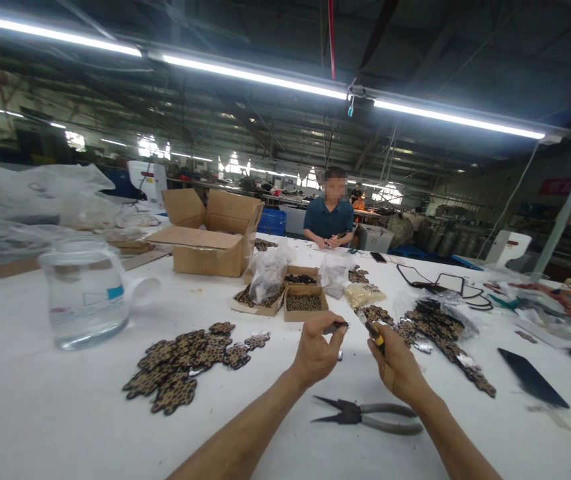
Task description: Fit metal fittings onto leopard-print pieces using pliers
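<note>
My left hand [318, 348] is closed, pinching a small dark flat piece [336, 327] between thumb and forefinger. Across a narrow gap, my right hand [401, 365] wraps round a tool with black-and-yellow handles [377, 339], its tip turned toward that piece; its exact kind is hard to make out. On the table below both hands lie long-nosed pliers [350, 412] with grey handles, jaws pointing left and slightly apart. A pile of leopard-print patches [180, 360] spreads out left of my left hand. More leopard-print patches [440, 333] lie beyond my right hand, partly under clear plastic.
Small cardboard boxes of metal parts [305, 303] stand ahead, near a large open carton [208, 257]. A water jug [85, 293] is at left. A dark flat panel [532, 377] lies at right. Across the white table [90, 427] sits another person [329, 217].
</note>
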Motion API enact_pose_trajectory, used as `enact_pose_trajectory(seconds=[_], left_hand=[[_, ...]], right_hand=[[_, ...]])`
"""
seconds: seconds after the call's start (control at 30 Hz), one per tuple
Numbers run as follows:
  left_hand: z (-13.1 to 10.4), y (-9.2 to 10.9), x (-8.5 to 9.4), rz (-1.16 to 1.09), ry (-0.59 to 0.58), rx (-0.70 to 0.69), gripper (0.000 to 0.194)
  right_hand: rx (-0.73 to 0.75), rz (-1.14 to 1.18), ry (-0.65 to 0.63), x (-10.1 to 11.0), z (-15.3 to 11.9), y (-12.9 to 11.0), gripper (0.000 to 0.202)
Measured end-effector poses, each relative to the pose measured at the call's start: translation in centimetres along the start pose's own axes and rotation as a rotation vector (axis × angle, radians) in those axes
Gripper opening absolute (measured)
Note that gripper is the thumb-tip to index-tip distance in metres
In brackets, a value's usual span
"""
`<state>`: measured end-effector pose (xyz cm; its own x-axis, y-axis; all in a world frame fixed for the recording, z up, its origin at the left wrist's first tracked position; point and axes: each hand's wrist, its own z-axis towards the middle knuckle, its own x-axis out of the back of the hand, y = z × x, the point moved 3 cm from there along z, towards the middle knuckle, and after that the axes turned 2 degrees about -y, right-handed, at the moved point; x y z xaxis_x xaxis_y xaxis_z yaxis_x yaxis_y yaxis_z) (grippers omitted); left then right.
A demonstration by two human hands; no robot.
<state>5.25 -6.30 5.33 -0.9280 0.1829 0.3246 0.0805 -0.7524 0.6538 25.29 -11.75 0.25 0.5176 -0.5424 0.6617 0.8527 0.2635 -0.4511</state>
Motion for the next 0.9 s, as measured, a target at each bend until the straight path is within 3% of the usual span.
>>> enact_pose_trajectory(seconds=[0.1,0.23,0.67,0.9], left_hand=[[0.1,0.3,0.1,0.010,-0.014,-0.042,0.012],[0.1,0.4,0.1,0.040,-0.034,-0.091,0.014],[0.3,0.4,0.4,0.037,-0.007,-0.117,0.011],[0.6,0.4,0.7,0.048,-0.003,-0.144,0.010]], right_hand=[[0.109,-0.091,0.022,-0.2,-0.1,-0.3,0.038],[0.148,-0.150,0.038,-0.2,-0.2,0.0,0.044],[0.103,-0.042,0.049,-1.0,-0.3,0.6,0.050],[0.084,0.072,0.081,-0.4,0.0,0.1,0.038]])
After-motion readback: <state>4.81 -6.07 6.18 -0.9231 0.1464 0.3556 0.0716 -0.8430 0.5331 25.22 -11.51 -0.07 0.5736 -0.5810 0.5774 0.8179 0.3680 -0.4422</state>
